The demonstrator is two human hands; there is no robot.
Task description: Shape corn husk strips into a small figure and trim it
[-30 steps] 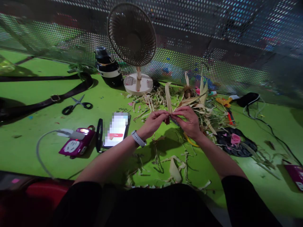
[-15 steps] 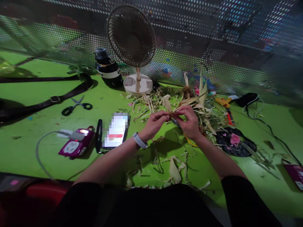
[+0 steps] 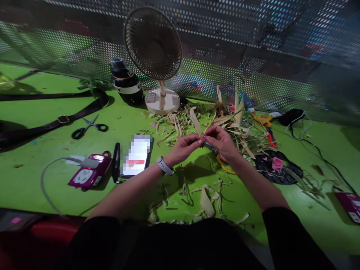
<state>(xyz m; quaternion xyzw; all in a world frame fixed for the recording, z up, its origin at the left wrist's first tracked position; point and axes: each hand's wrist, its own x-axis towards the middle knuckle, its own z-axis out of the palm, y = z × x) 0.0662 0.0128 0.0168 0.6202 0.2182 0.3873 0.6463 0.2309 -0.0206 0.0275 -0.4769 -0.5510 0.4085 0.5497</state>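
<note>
Left hand and right hand meet fingertip to fingertip on my feed, both pinching the lower end of a pale husk strip that stands up between them, leaning slightly left. What their fingertips cover at the pinch is too small for me to make out. Just under the right hand I get a greyish object, mostly hidden, and part of a yellow loop beside the wrist.

Beyond the hands, a heap of dried husk spreads over the green table, so tangled that I can't separate its pieces. To its right lies a black scalloped tray with a pink piece and smaller pink scraps in it; the right forearm is close to its near side.

Farther back, beside the fan, a dark bottle with a pale band stands capped; its contents I cannot see. On the left, the phone shows a screen blurred into blocks. The dark strap runs out of view at the left edge, and a purple device is cut off at the right.
</note>
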